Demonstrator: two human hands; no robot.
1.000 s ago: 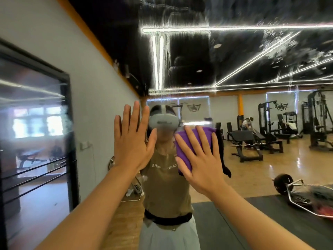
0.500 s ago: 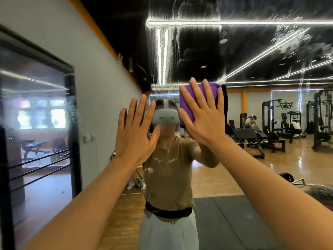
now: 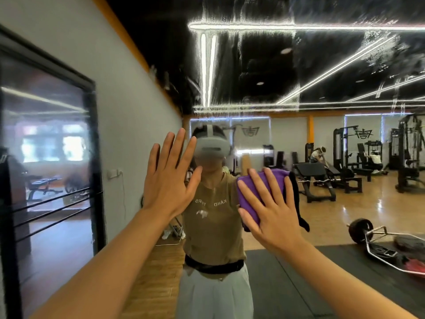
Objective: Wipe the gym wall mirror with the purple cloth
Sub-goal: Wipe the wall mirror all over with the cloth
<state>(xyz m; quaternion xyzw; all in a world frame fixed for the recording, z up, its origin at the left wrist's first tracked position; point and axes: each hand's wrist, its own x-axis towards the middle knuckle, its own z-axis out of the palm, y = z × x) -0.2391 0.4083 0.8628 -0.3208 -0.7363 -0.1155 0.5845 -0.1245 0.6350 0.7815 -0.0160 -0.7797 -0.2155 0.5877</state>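
The wall mirror (image 3: pixel 322 215) fills the view ahead and reflects the gym and a person in a tan shirt. My right hand (image 3: pixel 273 210) lies flat with fingers spread on the folded purple cloth (image 3: pixel 248 196), pressing it against the glass at chest height. A dark strip of the cloth hangs down to the right of the hand. My left hand (image 3: pixel 169 176) rests flat and empty on the mirror, fingers apart, to the left of the cloth. White streaks and smears cover the upper part of the glass (image 3: pixel 264 65).
A grey side wall (image 3: pixel 110 88) with a black-framed glass door (image 3: pixel 46 169) runs along the left. Reflected in the mirror are weight benches (image 3: pixel 317 178), cable machines (image 3: pixel 407 153), a trap bar with plates (image 3: pixel 386 242) on black mats, and people at the far end.
My right hand has slid the purple cloth down the mirror from head height to chest height, after moving it up half a second before. The left hand has stayed planted on the glass.
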